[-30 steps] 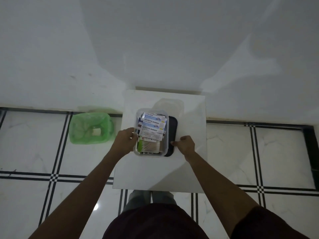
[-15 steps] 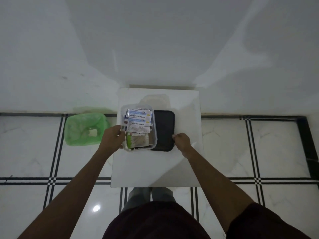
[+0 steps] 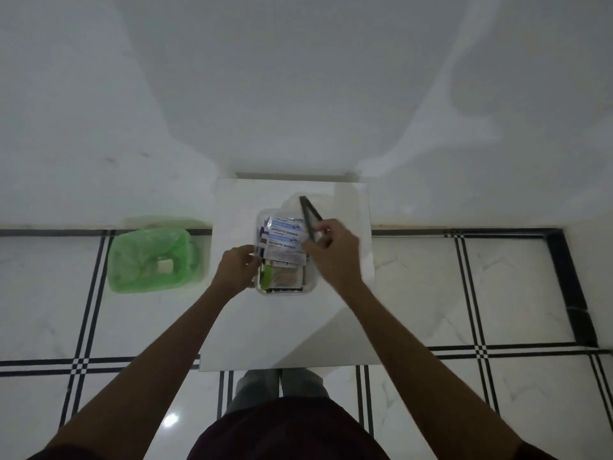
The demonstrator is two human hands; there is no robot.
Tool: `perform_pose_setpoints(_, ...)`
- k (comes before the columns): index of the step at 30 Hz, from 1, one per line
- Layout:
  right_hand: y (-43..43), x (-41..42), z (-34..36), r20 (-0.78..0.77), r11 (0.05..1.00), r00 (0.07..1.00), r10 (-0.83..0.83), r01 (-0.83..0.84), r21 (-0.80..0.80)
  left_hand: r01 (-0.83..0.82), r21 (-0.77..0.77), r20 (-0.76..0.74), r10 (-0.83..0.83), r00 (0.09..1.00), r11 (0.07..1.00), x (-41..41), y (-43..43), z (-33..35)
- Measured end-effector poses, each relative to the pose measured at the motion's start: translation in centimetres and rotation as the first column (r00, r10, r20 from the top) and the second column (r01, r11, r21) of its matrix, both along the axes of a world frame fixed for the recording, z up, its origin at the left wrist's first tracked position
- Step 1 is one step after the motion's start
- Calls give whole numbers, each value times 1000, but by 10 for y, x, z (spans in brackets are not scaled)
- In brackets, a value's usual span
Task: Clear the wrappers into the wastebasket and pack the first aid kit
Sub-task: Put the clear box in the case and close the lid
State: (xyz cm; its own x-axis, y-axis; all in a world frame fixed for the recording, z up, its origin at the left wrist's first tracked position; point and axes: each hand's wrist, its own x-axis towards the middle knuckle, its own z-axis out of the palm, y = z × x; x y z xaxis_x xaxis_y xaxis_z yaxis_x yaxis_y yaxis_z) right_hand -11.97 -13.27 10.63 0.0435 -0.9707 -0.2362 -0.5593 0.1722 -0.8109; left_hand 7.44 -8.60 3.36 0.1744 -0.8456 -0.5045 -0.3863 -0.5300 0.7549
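A clear plastic kit box stands on the small white table, filled with antiseptic bandage packets and other flat packs. My left hand grips the box's left wall. My right hand holds the dark lid tilted up on edge over the box's right side, so I see it almost edge-on. The wastebasket, lined with a green bag, sits on the floor left of the table with a pale wrapper inside.
A white wall rises right behind the table. The tiled floor with black lines spreads to both sides. My legs are under the table's near edge.
My right hand lifted the dark lid from flat on the table beside the box and tipped it up over the box. The left hand stayed on the box.
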Motion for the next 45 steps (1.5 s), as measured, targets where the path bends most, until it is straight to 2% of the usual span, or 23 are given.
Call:
perform_pose_setpoints(3,21,36,-8,-132,984,983,131,-145,-103,-70,27,-82,72,994,997,-9,-4,0)
perform_pose_setpoints(7,42,67,-38,-262,975,957,126,-167,-144,-242,142,-227,270,936,960,-6,-3,4)
perform_pose_setpoints(10,44,77,-51,-315,968,938,144,-199,-150,-365,139,-292,390,873,921,2,0,7)
perform_pose_setpoints(13,36,72,-47,-259,962,943,207,-245,-122,-356,132,-248,378,892,925,6,4,7)
perform_pose_setpoints(15,30,55,-40,-240,971,964,111,-157,-182,-315,101,-191,330,925,944,3,8,8)
perform_pose_setpoints(17,22,29,-35,-275,976,959,-66,4,-219,-294,55,-135,299,945,954,-2,13,8)
perform_pose_setpoints(18,19,14,-37,-302,979,943,-137,83,-185,-293,37,-119,295,948,955,-6,16,9)
perform_pose_setpoints(20,14,-13,-46,-326,981,927,-186,193,-10,-299,4,-82,299,951,954,-16,22,9)
perform_pose_setpoints(22,13,-24,-59,-275,978,955,-111,155,142,-331,-23,-34,330,943,943,-25,26,9)
perform_pose_setpoints(23,15,-24,-64,-252,979,965,-69,113,167,-352,-27,-21,352,936,935,-28,26,9)
perform_pose_setpoints(25,17,-18,-69,-236,987,970,-50,83,135,-381,-21,-10,381,924,924,-31,24,11)
perform_pose_setpoints(30,7,-6,-68,-240,984,961,-134,158,82,-372,-18,4,372,928,928,-27,16,12)
perform_pose_setpoints(45,15,-12,-68,-271,998,961,-51,60,24,-411,-42,69,413,908,910,-36,31,17)
